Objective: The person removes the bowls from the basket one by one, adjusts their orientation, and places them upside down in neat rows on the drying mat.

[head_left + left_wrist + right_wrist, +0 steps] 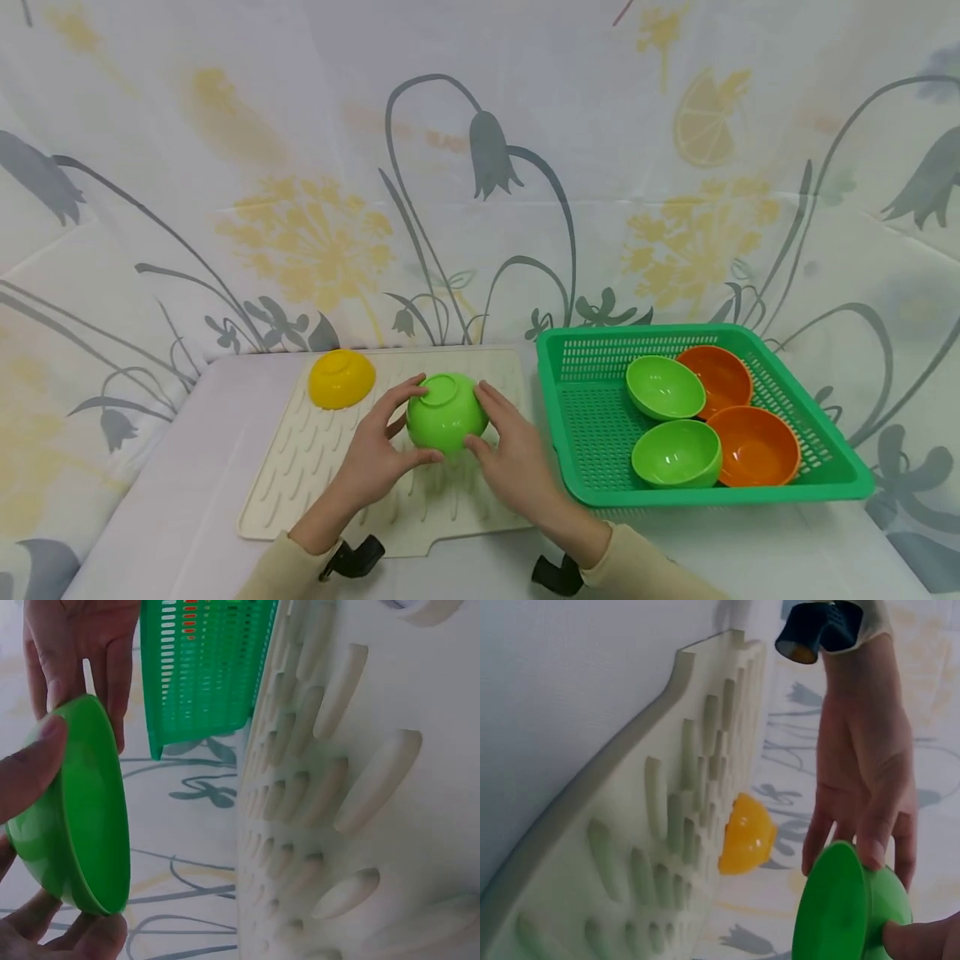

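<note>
A green bowl (447,414) is held upside down above the cream drying mat (300,467), its base facing up in the head view. My left hand (377,454) grips its left side between thumb and fingers. On the opposite side my right hand (517,458) grips the rim with the thumb in front. Both wrist views show a gap between the green bowl (82,810) and the ridged mat. At the mat's far left corner a yellow bowl (341,379) rests upside down.
To the right stands a green plastic basket (592,497). Inside it lie two green bowls, a rear one (665,387) and a front one (677,454), and two orange bowls, a rear one (723,375) and a front one (753,447). A floral curtain (480,250) hangs behind the table.
</note>
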`<state>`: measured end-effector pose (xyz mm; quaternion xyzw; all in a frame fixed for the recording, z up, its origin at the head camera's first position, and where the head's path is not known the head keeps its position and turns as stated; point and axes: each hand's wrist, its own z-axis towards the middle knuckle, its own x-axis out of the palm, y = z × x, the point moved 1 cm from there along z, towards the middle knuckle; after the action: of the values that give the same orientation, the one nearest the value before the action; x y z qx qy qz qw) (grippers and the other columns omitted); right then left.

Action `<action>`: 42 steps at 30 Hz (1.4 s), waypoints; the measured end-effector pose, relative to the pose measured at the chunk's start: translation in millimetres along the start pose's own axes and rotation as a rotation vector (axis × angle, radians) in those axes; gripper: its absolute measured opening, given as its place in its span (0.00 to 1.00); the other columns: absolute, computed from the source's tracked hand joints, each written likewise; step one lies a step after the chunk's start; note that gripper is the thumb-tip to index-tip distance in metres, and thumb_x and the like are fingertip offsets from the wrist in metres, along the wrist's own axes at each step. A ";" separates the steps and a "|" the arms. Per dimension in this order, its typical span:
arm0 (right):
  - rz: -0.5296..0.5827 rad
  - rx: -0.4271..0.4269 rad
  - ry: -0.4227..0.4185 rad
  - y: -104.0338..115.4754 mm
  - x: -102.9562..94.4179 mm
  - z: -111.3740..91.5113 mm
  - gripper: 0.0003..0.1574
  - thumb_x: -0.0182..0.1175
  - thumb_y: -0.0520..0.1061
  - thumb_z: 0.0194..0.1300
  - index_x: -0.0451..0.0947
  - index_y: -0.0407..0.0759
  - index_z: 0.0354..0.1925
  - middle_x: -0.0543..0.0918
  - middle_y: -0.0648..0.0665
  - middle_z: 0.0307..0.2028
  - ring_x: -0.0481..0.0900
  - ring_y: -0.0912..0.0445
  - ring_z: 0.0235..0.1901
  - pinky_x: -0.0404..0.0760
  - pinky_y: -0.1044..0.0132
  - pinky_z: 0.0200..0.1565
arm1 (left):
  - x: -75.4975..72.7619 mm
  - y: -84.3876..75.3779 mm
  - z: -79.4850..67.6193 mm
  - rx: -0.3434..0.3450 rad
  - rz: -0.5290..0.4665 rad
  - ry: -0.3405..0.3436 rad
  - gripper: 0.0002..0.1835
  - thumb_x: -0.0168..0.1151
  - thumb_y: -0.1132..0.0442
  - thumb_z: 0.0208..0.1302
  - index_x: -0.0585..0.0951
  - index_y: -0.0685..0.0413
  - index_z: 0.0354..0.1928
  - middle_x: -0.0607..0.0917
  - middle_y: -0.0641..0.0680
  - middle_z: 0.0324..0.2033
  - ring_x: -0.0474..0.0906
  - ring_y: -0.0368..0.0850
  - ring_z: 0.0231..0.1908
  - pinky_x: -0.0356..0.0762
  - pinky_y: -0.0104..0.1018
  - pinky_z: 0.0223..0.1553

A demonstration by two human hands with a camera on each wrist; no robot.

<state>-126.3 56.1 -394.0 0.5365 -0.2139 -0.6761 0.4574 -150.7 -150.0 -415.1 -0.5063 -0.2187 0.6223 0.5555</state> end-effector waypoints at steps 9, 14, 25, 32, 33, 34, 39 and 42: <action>0.100 0.039 -0.036 -11.5 25.1 19.5 0.39 0.66 0.30 0.63 0.63 0.28 0.69 0.64 0.31 0.70 0.67 0.40 0.67 0.73 0.51 0.61 | -1.2 17.0 9.2 -0.089 0.068 -0.078 0.41 0.82 0.68 0.43 0.74 0.52 0.62 0.68 0.56 0.70 0.64 0.60 0.67 0.69 0.66 0.60; 0.155 0.079 -0.080 -18.0 39.9 33.5 0.37 0.66 0.28 0.61 0.67 0.27 0.67 0.66 0.30 0.68 0.68 0.39 0.66 0.74 0.54 0.60 | -6.3 29.1 18.6 -0.095 0.141 -0.093 0.40 0.83 0.66 0.42 0.74 0.56 0.60 0.70 0.59 0.69 0.68 0.60 0.65 0.73 0.60 0.58; 0.048 0.169 -0.143 -27.1 65.5 65.9 0.37 0.72 0.32 0.55 0.73 0.30 0.63 0.74 0.33 0.63 0.74 0.41 0.62 0.81 0.56 0.53 | -19.3 47.7 39.4 -0.131 0.234 -0.077 0.40 0.82 0.68 0.44 0.72 0.58 0.62 0.68 0.58 0.71 0.66 0.60 0.66 0.71 0.60 0.60; 0.071 0.262 -0.174 -31.9 75.0 80.4 0.35 0.73 0.31 0.53 0.76 0.31 0.60 0.77 0.36 0.58 0.77 0.44 0.55 0.82 0.60 0.50 | -16.8 60.8 48.9 -0.168 0.243 -0.109 0.41 0.81 0.68 0.46 0.70 0.59 0.63 0.67 0.59 0.71 0.65 0.61 0.67 0.71 0.59 0.61; 0.067 0.267 -0.168 -32.8 76.7 81.8 0.34 0.73 0.32 0.53 0.76 0.31 0.60 0.77 0.36 0.58 0.78 0.45 0.55 0.82 0.60 0.50 | -16.7 62.7 49.9 -0.181 0.245 -0.113 0.41 0.80 0.68 0.47 0.70 0.59 0.63 0.67 0.59 0.71 0.65 0.61 0.67 0.70 0.59 0.62; 0.066 0.273 -0.159 -33.3 78.2 82.9 0.34 0.72 0.32 0.54 0.76 0.31 0.60 0.77 0.37 0.58 0.78 0.45 0.54 0.82 0.60 0.51 | -16.6 64.1 50.9 -0.193 0.244 -0.116 0.41 0.80 0.68 0.47 0.69 0.59 0.64 0.66 0.59 0.72 0.64 0.61 0.68 0.68 0.59 0.63; 0.093 0.318 -0.101 -34.4 83.1 85.7 0.36 0.69 0.32 0.59 0.72 0.32 0.64 0.77 0.35 0.59 0.78 0.44 0.56 0.81 0.59 0.54 | -18.2 72.0 55.6 -0.252 0.220 -0.118 0.41 0.78 0.70 0.48 0.68 0.60 0.64 0.64 0.59 0.73 0.59 0.62 0.70 0.58 0.56 0.69; 0.148 0.358 -0.059 -33.7 84.2 85.6 0.37 0.65 0.31 0.62 0.67 0.32 0.68 0.74 0.33 0.63 0.76 0.42 0.59 0.80 0.60 0.55 | -19.9 76.5 57.6 -0.276 0.200 -0.118 0.40 0.77 0.71 0.49 0.68 0.61 0.64 0.63 0.59 0.73 0.57 0.60 0.71 0.55 0.54 0.71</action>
<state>-218.8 -16.0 -436.4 0.5721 -0.3829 -0.6072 0.3967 -239.5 -173.5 -448.7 -0.5594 -0.2829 0.6671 0.4024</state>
